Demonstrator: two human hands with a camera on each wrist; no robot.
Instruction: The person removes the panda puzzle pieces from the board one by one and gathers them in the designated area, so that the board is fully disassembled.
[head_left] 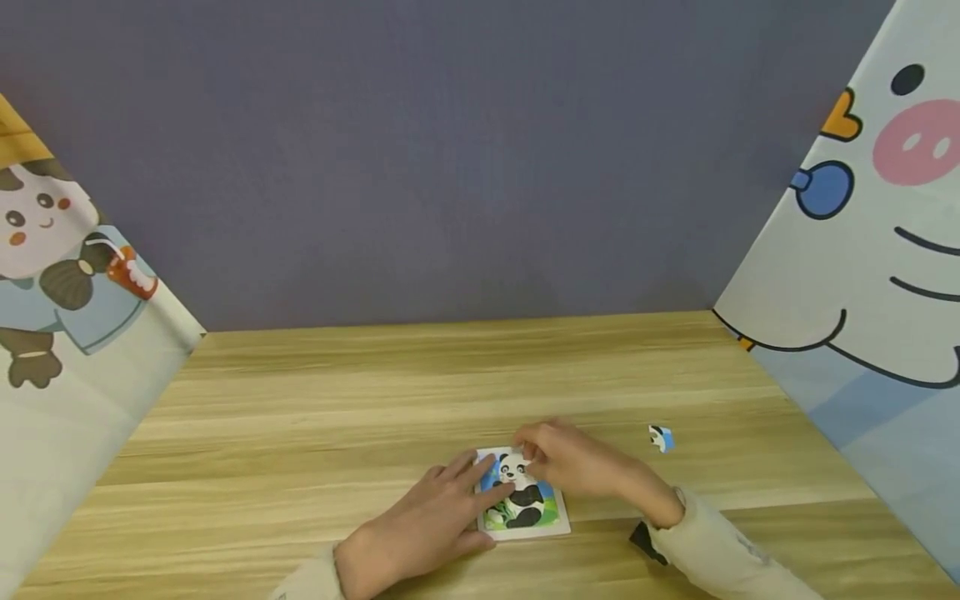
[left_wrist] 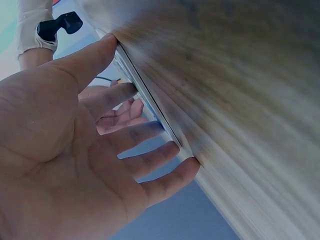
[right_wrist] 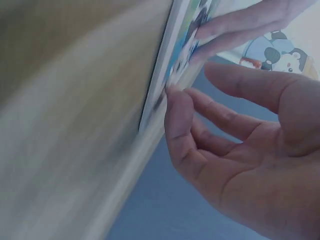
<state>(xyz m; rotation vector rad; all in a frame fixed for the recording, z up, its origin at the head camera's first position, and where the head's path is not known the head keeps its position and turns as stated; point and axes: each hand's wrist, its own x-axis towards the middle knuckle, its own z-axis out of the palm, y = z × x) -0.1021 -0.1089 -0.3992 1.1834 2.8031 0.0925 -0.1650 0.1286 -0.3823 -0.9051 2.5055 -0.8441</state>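
Observation:
A small panda jigsaw puzzle (head_left: pixel 551 521) in a white-edged frame lies flat on the table. My left hand (head_left: pixel 431 521) rests at its left side with fingers spread over the picture and the thumb by the lower left edge. The left wrist view shows the same left hand (left_wrist: pixel 100 135) with fingertips along the puzzle's edge. At the upper right of the puzzle, my right hand (head_left: pixel 573 458) touches it with bent fingers and hides that corner. In the right wrist view a fingertip of the right hand (right_wrist: pixel 235 135) presses the puzzle (right_wrist: pixel 175 55), with the thumb apart. To the right lies a loose puzzle piece (head_left: pixel 662 438), blue, black and white.
The light wooden table (head_left: pixel 337 400) runs back to a dark grey wall panel (head_left: pixel 450 167). Panels with cartoon figures stand at the left (head_left: pixel 82 400) and right (head_left: pixel 885 317). A black wrist camera (head_left: pixel 647 543) sits under the right sleeve.

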